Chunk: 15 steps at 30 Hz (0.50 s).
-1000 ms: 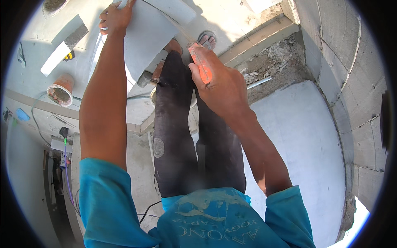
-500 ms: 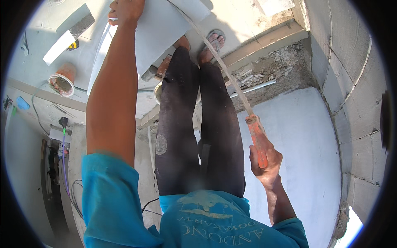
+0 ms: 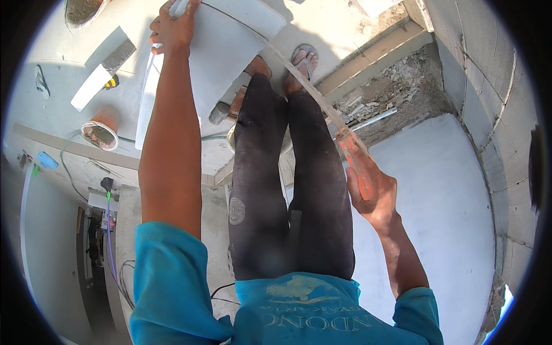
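Note:
My right hand (image 3: 374,192) is closed round the orange handle of a handsaw (image 3: 307,86). The long, dusty blade slants forward to the left and meets a pale lightweight concrete block (image 3: 221,54). From the blade, a dark cut line runs across the far part of this block. At the block's far left edge, my left hand (image 3: 174,29) presses down and grips it, thumb on top and fingers bent over the side. The blade's far end is hidden in the block.
Left of the block stand an orange bucket (image 3: 100,129) and a white offcut (image 3: 92,86). Another bucket (image 3: 83,11) is at the far left. Rubble (image 3: 382,92) and a white strip (image 3: 374,119) lie by a ledge at right. A block wall (image 3: 489,86) rises beyond.
My right hand has pushed the saw forward, away from my body, along the cut. My left hand stays on the block's edge. The whole view has shifted slightly.

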Tool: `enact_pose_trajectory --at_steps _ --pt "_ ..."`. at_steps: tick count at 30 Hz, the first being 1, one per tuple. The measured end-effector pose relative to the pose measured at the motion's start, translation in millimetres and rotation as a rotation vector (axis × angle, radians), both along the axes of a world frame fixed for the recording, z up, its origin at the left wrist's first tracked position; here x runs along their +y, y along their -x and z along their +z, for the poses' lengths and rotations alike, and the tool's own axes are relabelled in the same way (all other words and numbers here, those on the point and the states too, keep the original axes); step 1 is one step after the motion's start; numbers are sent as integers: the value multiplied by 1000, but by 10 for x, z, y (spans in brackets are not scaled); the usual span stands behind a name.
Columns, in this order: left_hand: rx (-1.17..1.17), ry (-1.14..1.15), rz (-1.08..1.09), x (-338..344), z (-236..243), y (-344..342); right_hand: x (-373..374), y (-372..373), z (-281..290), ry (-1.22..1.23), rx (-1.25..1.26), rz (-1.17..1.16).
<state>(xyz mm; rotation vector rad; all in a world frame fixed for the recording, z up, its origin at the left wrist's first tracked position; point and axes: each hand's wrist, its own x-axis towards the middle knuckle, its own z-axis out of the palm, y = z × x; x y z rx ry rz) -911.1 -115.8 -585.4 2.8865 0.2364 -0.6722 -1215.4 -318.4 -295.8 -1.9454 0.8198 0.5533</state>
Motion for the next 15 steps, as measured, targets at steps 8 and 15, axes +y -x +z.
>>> enact_pose_trajectory --at_steps 8,15 --pt "368 158 -608 -742 -112 -693 330 -746 -811 143 -38 100" --pt "400 95 -949 -724 -193 -911 154 -910 -458 -33 340 195"
